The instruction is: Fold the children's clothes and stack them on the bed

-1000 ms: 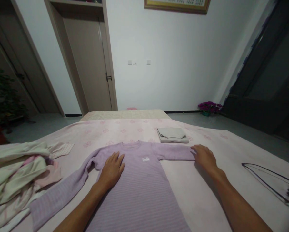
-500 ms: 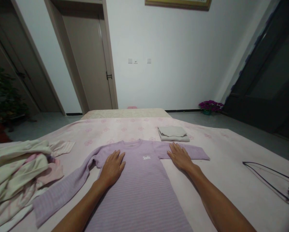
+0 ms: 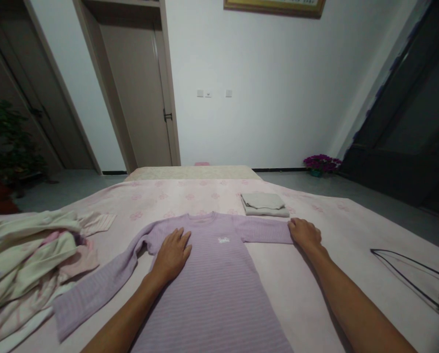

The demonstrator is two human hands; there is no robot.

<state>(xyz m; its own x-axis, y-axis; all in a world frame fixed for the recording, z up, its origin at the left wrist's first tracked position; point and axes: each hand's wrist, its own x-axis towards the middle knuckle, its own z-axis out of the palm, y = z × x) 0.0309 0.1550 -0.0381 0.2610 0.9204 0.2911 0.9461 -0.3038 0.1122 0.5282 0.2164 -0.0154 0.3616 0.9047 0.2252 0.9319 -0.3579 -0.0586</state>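
Observation:
A purple striped long-sleeved shirt [image 3: 212,289] lies spread face up, its collar away from me and a small white patch on the chest. My left hand [image 3: 173,255] rests flat on its upper left side, fingers stretched out and open. At the end of the straightened right sleeve, my right hand [image 3: 305,234] is curled closed over the cuff, which it hides. The shirt's left sleeve slants down toward me, bent and a little rumpled near the shoulder.
A heap of loose clothes [image 3: 28,264] lies at the left, close to the left cuff. Beyond the right sleeve sits a folded grey garment [image 3: 264,204]. A black wire hanger [image 3: 406,272] lies at the right on the pink flowered bedcover [image 3: 337,220].
My right hand has slid outward along the right sleeve to its cuff, and its fingers have gone from flat to curled. My left hand has stayed on the shirt.

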